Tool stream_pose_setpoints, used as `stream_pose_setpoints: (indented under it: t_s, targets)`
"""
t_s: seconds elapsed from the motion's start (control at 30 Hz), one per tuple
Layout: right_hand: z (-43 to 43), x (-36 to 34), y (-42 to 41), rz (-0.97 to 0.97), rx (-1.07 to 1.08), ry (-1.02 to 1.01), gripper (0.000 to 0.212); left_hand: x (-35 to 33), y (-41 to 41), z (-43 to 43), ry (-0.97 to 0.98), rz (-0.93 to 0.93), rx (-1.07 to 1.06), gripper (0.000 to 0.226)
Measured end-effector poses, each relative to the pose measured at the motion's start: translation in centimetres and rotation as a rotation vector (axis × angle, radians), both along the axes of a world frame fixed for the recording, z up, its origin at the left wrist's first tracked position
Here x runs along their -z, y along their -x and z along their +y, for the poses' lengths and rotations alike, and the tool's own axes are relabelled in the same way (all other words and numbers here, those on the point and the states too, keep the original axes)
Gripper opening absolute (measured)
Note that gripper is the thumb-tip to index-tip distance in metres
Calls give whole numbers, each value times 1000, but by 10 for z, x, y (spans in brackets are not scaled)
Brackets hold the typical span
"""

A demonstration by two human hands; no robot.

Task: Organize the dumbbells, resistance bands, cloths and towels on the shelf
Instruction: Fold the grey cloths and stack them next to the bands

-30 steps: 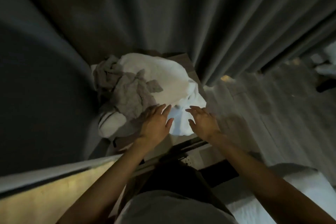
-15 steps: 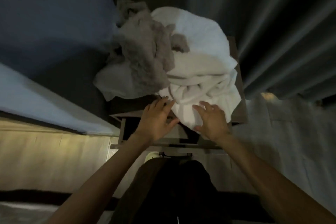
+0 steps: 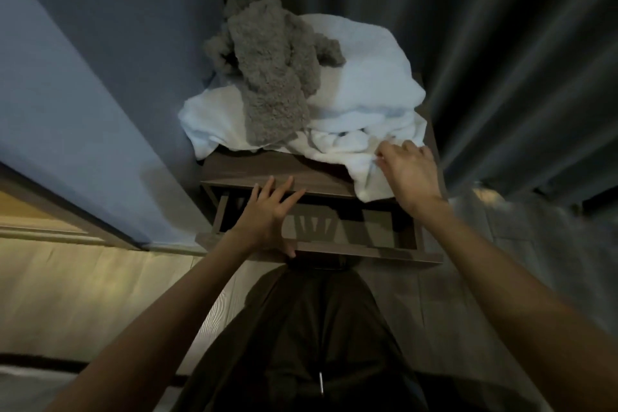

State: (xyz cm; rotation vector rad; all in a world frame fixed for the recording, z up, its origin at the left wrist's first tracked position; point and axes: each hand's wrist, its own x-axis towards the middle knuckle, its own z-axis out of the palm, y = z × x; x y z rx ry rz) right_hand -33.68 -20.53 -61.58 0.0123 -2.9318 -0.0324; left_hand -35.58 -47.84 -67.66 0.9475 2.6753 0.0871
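left hand [image 3: 267, 216] fingers spread, shelf [image 3: 250, 172] front edge | right hand [image 3: 409, 174] curled gripping white towel [image 3: 368, 90], shelf's right; fingertips hidden | drawer [image 3: 354, 232] interior dark

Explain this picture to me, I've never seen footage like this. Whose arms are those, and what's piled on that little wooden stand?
No machine here: a person wears a camera on the head, looking down, so the arms are their own. On the wooden stand lies a white towel with a fluffy grey cloth on top. The right hand curls its fingers round the towel's near edge. The left hand is open, fingers spread at the stand's front edge, above an open drawer, holding nothing.
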Motion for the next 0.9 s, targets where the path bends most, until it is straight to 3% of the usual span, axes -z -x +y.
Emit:
stream_pose_setpoints:
  t_s: [0.23,0.4,0.6,0.8,0.9]
  targets:
    - [0,-16,9,-2,33,244,21,7,8,-1,26,85,34,123]
    - [-2,-14,4,-13,45,414,19,10,14,2,-58,116,3,97]
    - [3,-8,13,-27,65,454,19,12,17,22,-137,132,-76,62]
    - [10,12,14,-96,52,640,12,19,21,28,-150,387,-2,41]
    - [8,31,11,-144,32,656,11,23,23,29,-136,377,4,53]
